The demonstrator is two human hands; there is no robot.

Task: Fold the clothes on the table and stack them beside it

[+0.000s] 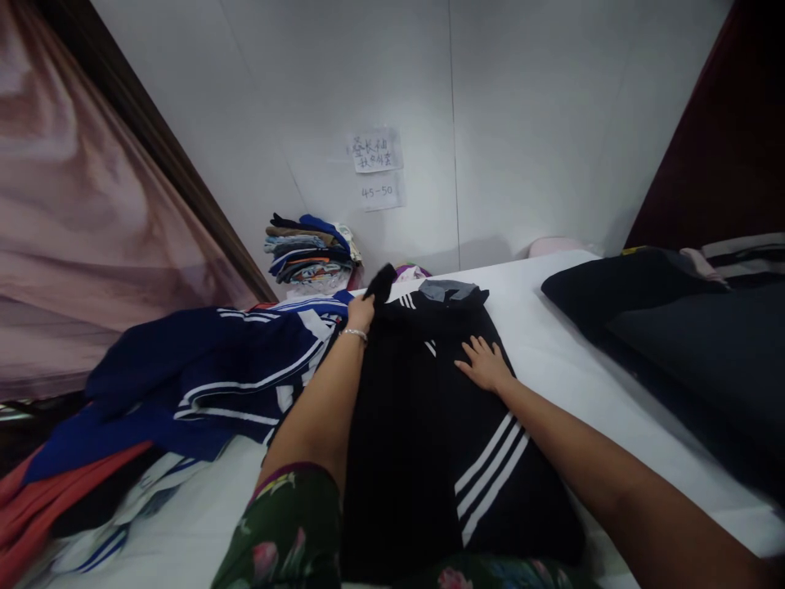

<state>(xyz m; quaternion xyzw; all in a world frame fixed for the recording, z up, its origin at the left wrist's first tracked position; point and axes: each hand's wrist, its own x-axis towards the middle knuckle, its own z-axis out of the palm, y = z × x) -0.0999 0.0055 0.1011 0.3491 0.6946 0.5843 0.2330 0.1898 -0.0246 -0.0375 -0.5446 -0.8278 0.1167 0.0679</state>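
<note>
A black jacket (405, 409) with white triple stripes lies on the white table in front of me, its grey-lined collar (450, 290) at the far end. My left hand (361, 312) is closed on the end of one black sleeve (380, 284), lifted at the jacket's far left edge. On the right of the jacket's upper part, my right hand (486, 364) rests flat with fingers spread. One sleeve lies folded across the jacket's lower right, its stripes running at a slant.
Navy, blue, red and white clothes (202, 360) are heaped at the left. Dark garments (687, 335) lie at the right. A stack of folded clothes (312, 249) stands by the wall, below a paper sign (376, 151). A pink curtain (91, 204) hangs at the left.
</note>
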